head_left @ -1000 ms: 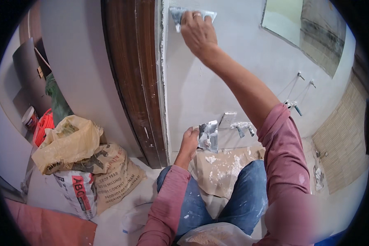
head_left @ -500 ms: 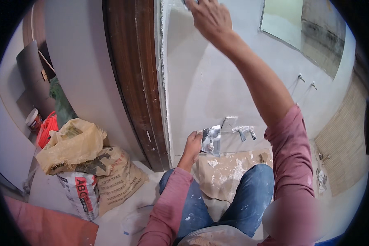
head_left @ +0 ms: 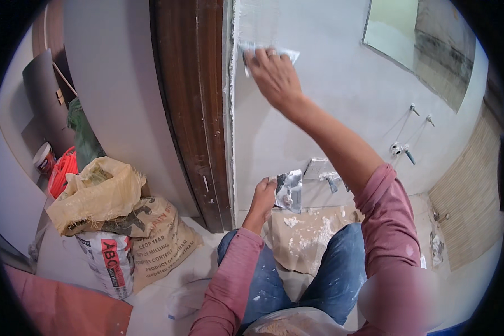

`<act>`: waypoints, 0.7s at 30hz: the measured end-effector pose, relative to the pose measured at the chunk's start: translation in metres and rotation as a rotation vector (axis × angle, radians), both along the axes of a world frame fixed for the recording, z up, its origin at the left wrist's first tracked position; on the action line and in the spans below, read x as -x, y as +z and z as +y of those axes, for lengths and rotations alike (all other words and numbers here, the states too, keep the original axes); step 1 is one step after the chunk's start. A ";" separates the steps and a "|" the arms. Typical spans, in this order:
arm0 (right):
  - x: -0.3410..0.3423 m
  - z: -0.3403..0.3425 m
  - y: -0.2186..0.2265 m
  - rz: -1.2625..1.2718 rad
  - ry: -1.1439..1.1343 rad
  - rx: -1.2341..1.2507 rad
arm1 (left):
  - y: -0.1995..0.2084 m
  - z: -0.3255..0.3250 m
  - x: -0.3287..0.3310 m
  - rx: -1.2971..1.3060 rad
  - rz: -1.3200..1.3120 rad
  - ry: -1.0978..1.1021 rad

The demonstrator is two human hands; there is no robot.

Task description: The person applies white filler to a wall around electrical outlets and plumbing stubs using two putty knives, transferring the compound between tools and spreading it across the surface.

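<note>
Up by the edge of the door frame, my right hand [head_left: 276,79] is closed on a wide metal putty knife [head_left: 289,55], whose blade lies against the pale grey wall [head_left: 325,95]. Its fingers press over the blade and hide the handle. Lower down, in front of my knees, my left hand [head_left: 260,203] grips a square metal putty plate [head_left: 294,189] smeared with white putty. The brown wooden door frame [head_left: 189,101] runs beside both hands, with a rough white edge where it meets the wall.
Putty-splashed cardboard [head_left: 297,243] lies on the floor before my knees. Taps [head_left: 331,183] and pipe fittings [head_left: 410,154] stick out of the wall. A mirror [head_left: 395,33] hangs at upper right. Stacked sacks [head_left: 165,243] and a bucket [head_left: 43,158] stand at left.
My right hand has moved down the wall with the putty knife, which now shows more fully. My left hand and its plate have stayed nearly in place. The view has shifted slightly.
</note>
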State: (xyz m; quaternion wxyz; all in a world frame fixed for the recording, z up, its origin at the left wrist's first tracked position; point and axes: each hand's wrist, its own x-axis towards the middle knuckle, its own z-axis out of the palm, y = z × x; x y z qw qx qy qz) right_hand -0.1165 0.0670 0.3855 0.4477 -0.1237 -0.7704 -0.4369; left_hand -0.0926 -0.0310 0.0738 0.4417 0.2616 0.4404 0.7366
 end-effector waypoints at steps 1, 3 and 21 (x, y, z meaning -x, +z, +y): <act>-0.007 0.001 -0.015 -0.077 -0.003 0.015 | 0.002 0.001 -0.003 -0.005 -0.003 -0.002; -0.017 -0.005 -0.016 -0.155 -0.002 0.027 | 0.008 -0.002 -0.006 0.003 -0.035 0.013; 0.010 -0.003 0.066 0.195 0.217 -0.002 | 0.004 -0.007 -0.004 -0.009 0.013 0.024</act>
